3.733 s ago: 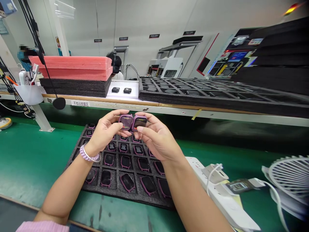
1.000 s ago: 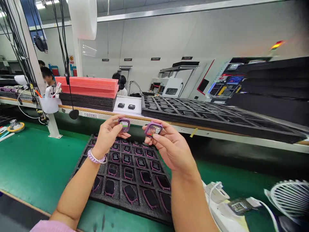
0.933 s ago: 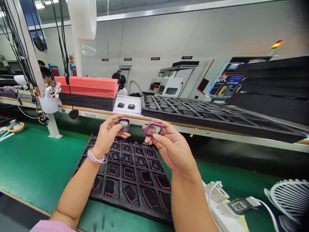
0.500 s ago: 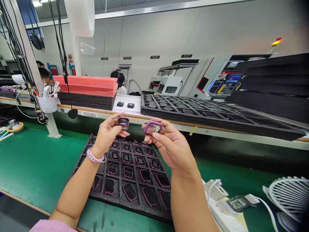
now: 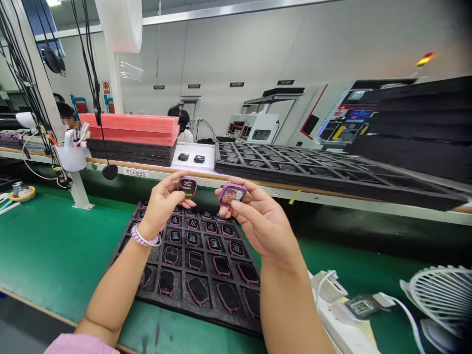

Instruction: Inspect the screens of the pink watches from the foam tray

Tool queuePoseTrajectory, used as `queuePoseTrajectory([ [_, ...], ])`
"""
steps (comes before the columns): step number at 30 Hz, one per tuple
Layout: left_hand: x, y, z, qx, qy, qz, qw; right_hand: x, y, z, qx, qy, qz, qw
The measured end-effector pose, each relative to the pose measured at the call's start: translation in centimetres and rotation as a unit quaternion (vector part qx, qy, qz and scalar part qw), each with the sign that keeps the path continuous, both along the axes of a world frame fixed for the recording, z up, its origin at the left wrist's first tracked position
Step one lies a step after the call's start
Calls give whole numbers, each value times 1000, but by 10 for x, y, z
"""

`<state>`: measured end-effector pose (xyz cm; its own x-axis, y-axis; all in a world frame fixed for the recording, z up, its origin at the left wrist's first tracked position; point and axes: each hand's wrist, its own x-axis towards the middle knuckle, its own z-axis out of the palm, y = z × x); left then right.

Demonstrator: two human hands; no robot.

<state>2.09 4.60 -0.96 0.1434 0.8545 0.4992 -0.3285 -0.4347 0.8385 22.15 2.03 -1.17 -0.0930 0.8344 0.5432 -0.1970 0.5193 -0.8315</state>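
Observation:
My left hand [image 5: 165,201] pinches a purple smartwatch without a strap [image 5: 188,187]; its lit screen shows lines of text and a green patch at the bottom. A second purple smartwatch [image 5: 232,194] sits between the thumb and fingers of my right hand [image 5: 260,216], its screen showing a picture. Both are held up side by side, apart from each other, above the far edge of a black foam tray [image 5: 180,306]. Purple watches fill the tray's compartments; those in the far rows have lit text, while the near ones look dark. My forearms cover parts of the tray.
Behind the tray runs a shelf with another black foam tray [image 5: 280,169], a white box [image 5: 204,151] and pink foam [image 5: 132,129]. At right lie a power strip [image 5: 342,314] and a white fan [image 5: 438,295]. A pen cup [image 5: 73,158] stands left, near hanging cables.
The left watch's screen has changed to brighter text lines with a green patch below. Both hands keep their hold and have barely moved. The view has shifted slightly.

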Motion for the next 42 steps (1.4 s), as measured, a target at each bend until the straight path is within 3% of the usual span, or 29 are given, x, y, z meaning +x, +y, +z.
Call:
queuePoseTrajectory([
  [11,2,5,-5,35,15,14,999,2,1,-2,8,-29,-16,999],
  [22,3,2,-1,-11,6,-10,1000,2,2,-3,11,-42,-21,999],
  [42,-2,5,-1,-5,-10,7,1000,0,1,-1,12,-39,-19,999],
])
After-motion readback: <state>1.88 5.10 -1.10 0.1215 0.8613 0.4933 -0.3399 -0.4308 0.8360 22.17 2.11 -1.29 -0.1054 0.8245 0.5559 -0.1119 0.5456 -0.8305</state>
